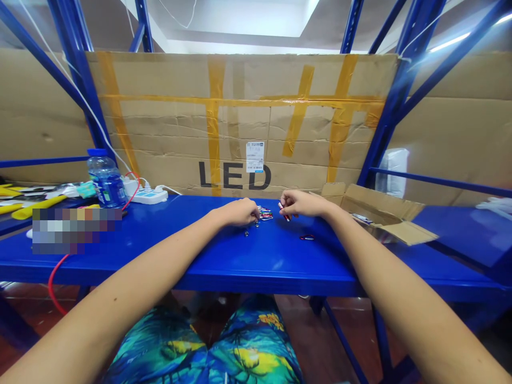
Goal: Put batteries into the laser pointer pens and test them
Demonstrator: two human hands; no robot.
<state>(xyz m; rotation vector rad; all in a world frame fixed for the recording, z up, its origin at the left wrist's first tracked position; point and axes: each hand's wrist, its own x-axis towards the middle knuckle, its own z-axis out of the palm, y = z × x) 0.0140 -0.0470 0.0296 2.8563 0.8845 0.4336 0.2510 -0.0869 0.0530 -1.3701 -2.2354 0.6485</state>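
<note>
On the blue tabletop (224, 258), my right hand (298, 204) pinches a small red carabiner (285, 214) between thumb and fingers. My left hand (242, 212) is closed with its fingertips down at the left end of a small pile of coloured carabiners (266, 213); whatever is between those fingers is hidden. Just below the left hand lie two small, shiny, round pieces, one nearer the front (246, 233) and the other close to the fingertips (256, 224). A single red carabiner (306, 237) lies apart, below my right hand.
An open cardboard box (400, 213) with some metallic pieces inside stands at right. To the left are a blue-capped bottle (106, 178), a white power strip (148, 195) and yellow-handled tools (38, 207). A large cardboard sheet (172, 133) closes off the back.
</note>
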